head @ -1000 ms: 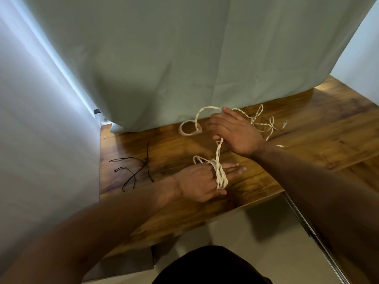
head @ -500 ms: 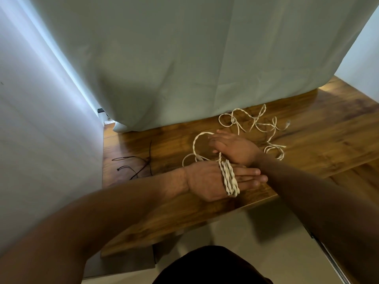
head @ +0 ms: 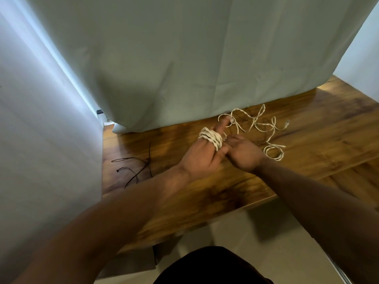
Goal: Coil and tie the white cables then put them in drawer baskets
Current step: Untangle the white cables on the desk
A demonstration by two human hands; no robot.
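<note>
A white twisted cable (head: 211, 138) is wound in several turns round the fingers of my left hand (head: 202, 158), which point away from me above the wooden table (head: 307, 152). The left thumb lies against the lower end of the coil. My right hand (head: 243, 153) sits just right of the left hand, fingers curled on the cable strand coming off the coil. The loose rest of the cable (head: 266, 128) trails in loops across the table toward the right, ending in a small loop (head: 273, 153) and a plug (head: 287, 123).
Black cable ties (head: 135, 169) lie on the table at the left. A pale curtain (head: 184, 68) hangs over the back of the table. A white wall (head: 41, 150) closes the left side. The table's front edge runs just below my forearms.
My left hand has turned from lying flat to pointing its fingers away and moved farther back. The right hand has come round to its right side, and the coil has gained cable.
</note>
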